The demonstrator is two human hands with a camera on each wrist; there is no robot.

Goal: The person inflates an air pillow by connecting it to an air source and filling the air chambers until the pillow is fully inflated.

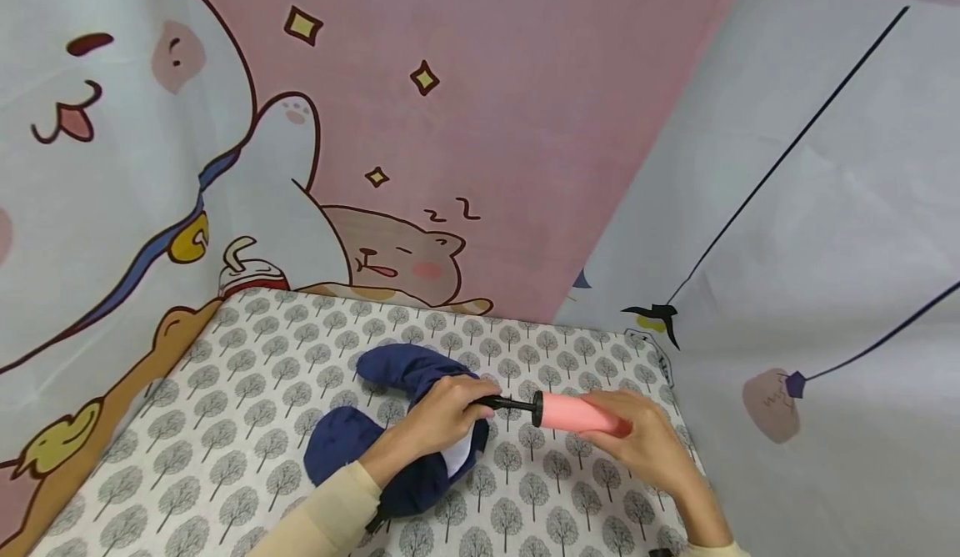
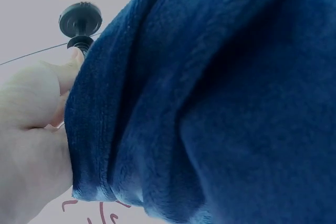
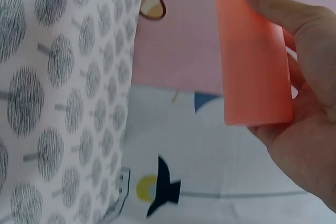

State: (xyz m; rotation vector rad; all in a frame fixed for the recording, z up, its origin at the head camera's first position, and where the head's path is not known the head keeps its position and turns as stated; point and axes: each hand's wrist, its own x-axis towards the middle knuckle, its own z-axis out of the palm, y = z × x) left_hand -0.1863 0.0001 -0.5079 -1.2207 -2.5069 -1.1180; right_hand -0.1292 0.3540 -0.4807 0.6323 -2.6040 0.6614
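Note:
A coral-pink hand pump [image 1: 564,413] with a black cap and thin black rod lies nearly level above the table. My right hand [image 1: 637,436] grips its barrel, thumb along the side in the right wrist view. My left hand [image 1: 447,411] holds the black end of the pump, over a navy U-shaped neck pillow [image 1: 341,444]. In the left wrist view the pillow's soft folds [image 2: 252,108] fill most of the picture and hide the left fingertips. Whether the pump's tip enters the pillow cannot be seen. A white patch [image 1: 456,455] shows at the pillow's right edge.
The pillow rests on a table [image 1: 247,407] covered with a white, tree-print cloth. A cartoon-print curtain [image 1: 525,123] rises behind the table's far edge and continues down the right side. A small black strap end [image 1: 375,524] pokes out below the pillow.

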